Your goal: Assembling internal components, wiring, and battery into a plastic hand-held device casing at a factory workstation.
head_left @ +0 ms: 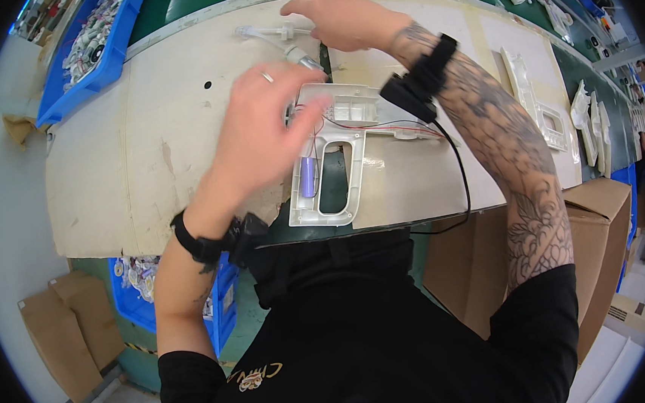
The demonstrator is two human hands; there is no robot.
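Observation:
An off-white plastic housing half [329,218] with a looped handle lies on the table in front of me, its inside facing up. A purple battery cell [308,177] sits in its grip, and thin red and black wires [400,126] trail across it to the right. My left hand [263,126], slightly blurred, hovers over the housing's upper left end with thumb and forefinger apart. Farther off, my right hand [346,21] reaches left with its fingers stretched out. Beside it lies a white tube-like part [268,36], near a grey-ended cylindrical piece [300,55].
A blue bin [104,76] full of small parts stands at the far left; another blue bin [135,307] sits below the table. White housing shells [530,102] lie to the right. A black cable [463,179] hangs from my right wrist strap. A cardboard box [592,207] stands at the lower right.

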